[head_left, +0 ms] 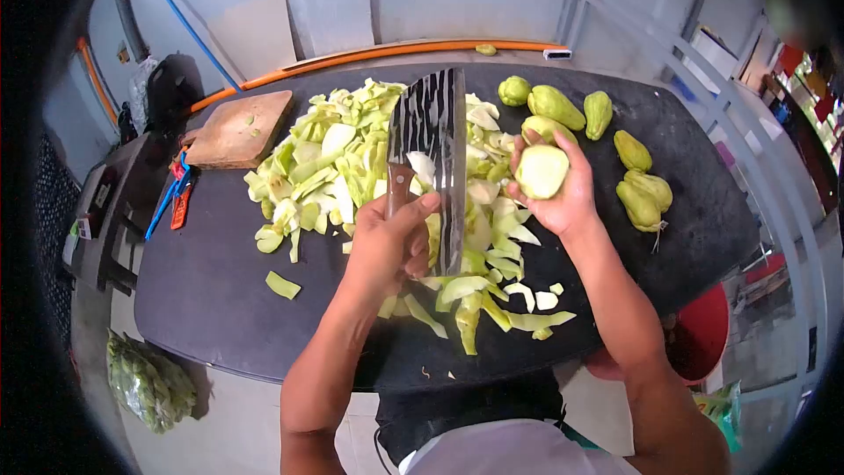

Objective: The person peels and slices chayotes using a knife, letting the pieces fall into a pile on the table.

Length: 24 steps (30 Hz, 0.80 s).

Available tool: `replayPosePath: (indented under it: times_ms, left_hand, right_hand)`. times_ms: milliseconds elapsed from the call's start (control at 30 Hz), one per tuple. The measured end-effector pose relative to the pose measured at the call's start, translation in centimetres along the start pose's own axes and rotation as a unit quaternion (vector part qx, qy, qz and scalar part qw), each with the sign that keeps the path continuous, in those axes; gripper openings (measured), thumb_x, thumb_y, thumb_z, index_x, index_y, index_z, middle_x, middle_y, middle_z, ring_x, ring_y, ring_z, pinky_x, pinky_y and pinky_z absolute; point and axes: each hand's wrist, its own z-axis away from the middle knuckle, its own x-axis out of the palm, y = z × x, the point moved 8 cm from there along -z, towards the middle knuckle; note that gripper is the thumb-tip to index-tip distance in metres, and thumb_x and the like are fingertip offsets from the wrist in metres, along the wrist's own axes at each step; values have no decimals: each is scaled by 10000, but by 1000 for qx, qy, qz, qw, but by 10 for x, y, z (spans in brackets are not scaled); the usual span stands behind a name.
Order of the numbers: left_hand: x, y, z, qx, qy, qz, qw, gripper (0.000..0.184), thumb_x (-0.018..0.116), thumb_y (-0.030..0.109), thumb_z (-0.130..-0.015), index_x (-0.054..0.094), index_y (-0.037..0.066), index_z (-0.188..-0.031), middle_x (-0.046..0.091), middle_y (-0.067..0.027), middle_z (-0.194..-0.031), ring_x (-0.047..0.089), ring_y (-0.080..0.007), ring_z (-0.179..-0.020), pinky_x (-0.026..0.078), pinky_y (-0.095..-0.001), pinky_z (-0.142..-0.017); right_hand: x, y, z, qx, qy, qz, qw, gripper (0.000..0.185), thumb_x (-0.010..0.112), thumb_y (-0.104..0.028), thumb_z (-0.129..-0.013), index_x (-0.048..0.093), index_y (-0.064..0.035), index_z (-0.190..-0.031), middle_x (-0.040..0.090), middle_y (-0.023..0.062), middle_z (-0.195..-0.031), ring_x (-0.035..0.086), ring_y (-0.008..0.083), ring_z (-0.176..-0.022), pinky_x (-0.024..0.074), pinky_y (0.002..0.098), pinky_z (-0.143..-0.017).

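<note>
Dark table (220, 281) stands near pale wall (422, 0). Left hand (384, 242) wraps around handle of upright cleaver (446, 158); right hand (571, 185) cups pale-faced cut vegetable (542, 172), fingers curled. Pale-green slices (330, 167) heap beyond; whole vegetables (556, 107) lie at right, wooden board (246, 127) at left.

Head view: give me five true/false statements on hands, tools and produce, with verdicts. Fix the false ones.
1. The left hand grips the cleaver by its handle. True.
2. The right hand holds nothing. False: it holds a pale green fruit.
3. The cutting board lies under the peel pile. False: it lies left of it.
4. Several whole green fruits lie on the table. True.
5. The red basin stands on the tabletop. False: it is below the table's edge.
</note>
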Motion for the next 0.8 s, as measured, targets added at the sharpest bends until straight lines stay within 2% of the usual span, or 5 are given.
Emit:
replayPosePath:
  times_ms: [67,300,433,467,800]
  left_hand:
    - [5,-11,0,-34,-22,9,999,246,724,186,-904,553,49,-792,430,-8,-520,372,-123,-362,282,-294,-357]
    - [14,-34,2,-109,-42,10,993,150,679,126,-894,570,28,-863,431,-19,-525,369,-127,-356,281,-292,-345]
    - [20,-44,4,-124,-39,2,992,124,652,114,-899,577,16,-890,430,-20,-531,368,-122,-357,285,-287,-343]
    - [22,-44,5,-130,-41,0,991,134,661,117,-897,576,13,-897,429,-18,-531,366,-123,-357,288,-286,-344]
    - [24,-51,4,-146,-45,-19,988,170,679,128,-887,567,0,-895,419,-14,-528,357,-121,-355,295,-281,-347]
  right_hand:
    - [3,1,1,3,55,49,997,407,584,-525,-944,658,-133,-1020,693,31,-995,674,248,-944,518,565,-831]
    - [33,18,20,79,-40,71,994,373,543,-491,-984,671,-141,-993,704,86,-1039,686,292,-966,520,633,-833]
    - [19,15,19,50,8,55,997,359,561,-450,-988,667,-109,-1033,710,92,-1004,705,249,-897,577,489,-822]
    - [13,17,18,55,30,34,997,361,569,-441,-986,664,-95,-1024,713,89,-980,710,223,-863,592,406,-786]
    - [26,17,24,33,7,94,995,565,578,-627,-917,662,-69,-932,711,76,-888,705,215,-810,584,367,-771]
